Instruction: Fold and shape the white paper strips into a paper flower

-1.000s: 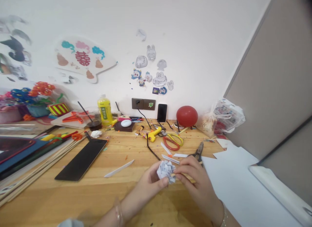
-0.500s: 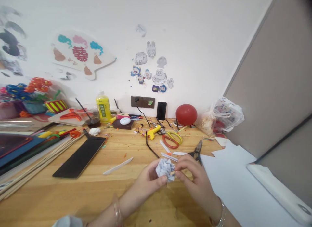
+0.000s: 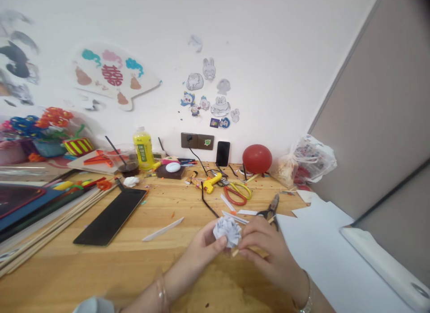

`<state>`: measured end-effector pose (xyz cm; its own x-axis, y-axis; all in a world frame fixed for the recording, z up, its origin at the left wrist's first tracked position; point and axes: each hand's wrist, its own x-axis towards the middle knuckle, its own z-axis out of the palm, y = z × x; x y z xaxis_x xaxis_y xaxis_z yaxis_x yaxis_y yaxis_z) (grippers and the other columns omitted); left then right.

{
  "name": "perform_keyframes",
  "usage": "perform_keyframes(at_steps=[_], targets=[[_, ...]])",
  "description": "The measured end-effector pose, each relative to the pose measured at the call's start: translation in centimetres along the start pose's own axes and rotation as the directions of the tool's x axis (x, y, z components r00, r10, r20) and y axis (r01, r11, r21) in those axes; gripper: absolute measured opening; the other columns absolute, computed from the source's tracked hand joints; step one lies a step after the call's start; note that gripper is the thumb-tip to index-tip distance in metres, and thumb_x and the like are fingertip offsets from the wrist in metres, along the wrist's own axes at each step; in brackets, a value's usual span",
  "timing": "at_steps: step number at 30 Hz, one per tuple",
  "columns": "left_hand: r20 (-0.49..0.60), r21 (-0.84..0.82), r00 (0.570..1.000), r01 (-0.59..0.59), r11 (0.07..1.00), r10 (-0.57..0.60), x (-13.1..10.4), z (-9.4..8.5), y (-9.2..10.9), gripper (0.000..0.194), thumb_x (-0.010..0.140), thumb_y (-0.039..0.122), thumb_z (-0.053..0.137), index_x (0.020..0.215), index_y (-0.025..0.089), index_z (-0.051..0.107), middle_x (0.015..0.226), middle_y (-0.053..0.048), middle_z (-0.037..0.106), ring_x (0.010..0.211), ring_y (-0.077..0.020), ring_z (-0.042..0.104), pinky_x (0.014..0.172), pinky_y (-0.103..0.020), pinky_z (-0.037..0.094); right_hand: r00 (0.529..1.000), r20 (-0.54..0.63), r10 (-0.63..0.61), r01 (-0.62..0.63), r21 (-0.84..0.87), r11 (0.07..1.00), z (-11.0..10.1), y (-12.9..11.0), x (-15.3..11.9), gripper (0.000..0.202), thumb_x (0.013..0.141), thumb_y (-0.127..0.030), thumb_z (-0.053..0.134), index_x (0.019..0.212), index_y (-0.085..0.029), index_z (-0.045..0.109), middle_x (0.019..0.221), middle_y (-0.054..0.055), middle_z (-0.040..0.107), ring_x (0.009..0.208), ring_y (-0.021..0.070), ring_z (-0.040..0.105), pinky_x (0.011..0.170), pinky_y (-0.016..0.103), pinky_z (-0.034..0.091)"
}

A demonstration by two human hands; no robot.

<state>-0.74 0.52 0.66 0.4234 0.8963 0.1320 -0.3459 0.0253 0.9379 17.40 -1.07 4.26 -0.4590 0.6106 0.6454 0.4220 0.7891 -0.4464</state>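
Observation:
A pale, crumpled-looking paper flower (image 3: pixel 227 230) with layered petals sits in my left hand (image 3: pixel 202 246), the thumb pressed on its near side. Close on the right, the fingers of my right hand (image 3: pixel 267 243) are closed round a thin wooden stick (image 3: pixel 235 253). One end of the stick pokes out below my fingertips, just under the flower; its other end shows above the knuckles. My right fingertips are beside the flower's right edge; whether they touch it I cannot tell.
Paper strips (image 3: pixel 235 217), black-handled pliers (image 3: pixel 270 210), scissors (image 3: pixel 238 193) and a yellow glue gun (image 3: pixel 212 183) lie beyond my hands. White paper sheets (image 3: pixel 312 241) cover the right side. A black board (image 3: pixel 110 218) and wooden sticks (image 3: pixel 57 226) lie left.
The stick in my right hand has turned, its near end dropping from the flower's petals to below the flower. The flower has tilted slightly in my left hand.

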Motion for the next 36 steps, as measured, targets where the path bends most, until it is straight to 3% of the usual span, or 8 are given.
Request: perform_keyframes(at_steps=[4,7,10,17,25,31,36], targets=[[-0.018,-0.032,1.000,-0.003,0.999,0.002,-0.16,0.19,0.48,0.047,0.064,0.046,0.070,0.101,0.019,0.063,0.089,-0.005,0.065,0.079,-0.0171,0.055,0.069,-0.026,0.043,0.999,-0.030,-0.026,0.028,0.078,0.997,-0.15,-0.04,-0.22,0.009,0.087,-0.025,0.054,0.082,-0.023,0.062,0.077,0.002,0.060,0.075,0.0160,0.055,0.068,0.030,0.045],[0.047,-0.050,0.999,-0.004,0.999,0.007,-0.17,0.26,0.34,0.047,0.064,0.043,0.072,0.103,0.019,0.062,0.088,-0.004,0.065,0.080,-0.0170,0.056,0.072,-0.027,0.042,0.988,-0.144,0.047,-0.028,0.130,0.991,-0.33,0.21,-0.34,0.009,0.086,-0.027,0.055,0.081,-0.023,0.061,0.076,0.002,0.058,0.073,0.0166,0.055,0.066,0.030,0.046],[0.075,-0.076,0.997,0.026,0.997,-0.020,-0.11,0.36,0.10,0.048,0.063,0.041,0.073,0.104,0.020,0.062,0.094,-0.005,0.065,0.086,-0.0192,0.056,0.078,-0.030,0.041,0.977,-0.187,0.101,-0.089,0.069,0.994,-0.17,0.27,-0.30,0.009,0.085,-0.027,0.056,0.080,-0.023,0.062,0.077,0.003,0.059,0.076,0.0178,0.056,0.068,0.032,0.046],[0.116,-0.115,0.992,0.052,0.992,-0.039,-0.05,0.32,0.04,0.046,0.063,0.036,0.074,0.105,0.021,0.061,0.100,-0.004,0.064,0.093,-0.0185,0.055,0.084,-0.030,0.038,0.990,-0.122,0.066,-0.068,-0.009,0.998,0.22,0.13,-0.19,0.008,0.086,-0.024,0.054,0.085,-0.023,0.062,0.080,0.003,0.060,0.078,0.0168,0.055,0.069,0.030,0.046],[0.125,-0.056,0.990,0.069,0.996,-0.061,-0.09,-0.07,-0.20,0.046,0.064,0.035,0.074,0.105,0.020,0.060,0.102,-0.004,0.064,0.096,-0.0192,0.054,0.086,-0.031,0.038,0.999,0.033,0.011,-0.008,-0.089,0.996,-0.26,0.34,-0.13,0.018,0.091,-0.026,0.047,0.097,-0.024,0.063,0.082,0.004,0.057,0.078,0.0166,0.052,0.066,0.029,0.044],[0.143,-0.056,0.986,0.090,0.994,-0.081,-0.16,-0.02,0.06,0.045,0.064,0.035,0.074,0.105,0.020,0.061,0.100,-0.004,0.065,0.095,-0.0187,0.055,0.085,-0.030,0.040,0.997,-0.010,-0.073,0.071,-0.122,0.990,-0.20,0.15,-0.18,0.018,0.091,-0.024,0.046,0.095,-0.024,0.063,0.081,0.003,0.056,0.074,0.0157,0.050,0.063,0.029,0.041],[0.136,-0.058,0.987,0.095,0.994,-0.087,-0.18,0.06,0.46,0.047,0.064,0.038,0.074,0.106,0.019,0.061,0.099,-0.005,0.066,0.094,-0.0192,0.056,0.085,-0.031,0.040,0.999,0.012,-0.040,0.041,-0.091,0.995,-0.19,0.27,-0.14,0.016,0.090,-0.024,0.048,0.092,-0.024,0.064,0.081,0.003,0.055,0.076,0.0152,0.051,0.064,0.027,0.042]])
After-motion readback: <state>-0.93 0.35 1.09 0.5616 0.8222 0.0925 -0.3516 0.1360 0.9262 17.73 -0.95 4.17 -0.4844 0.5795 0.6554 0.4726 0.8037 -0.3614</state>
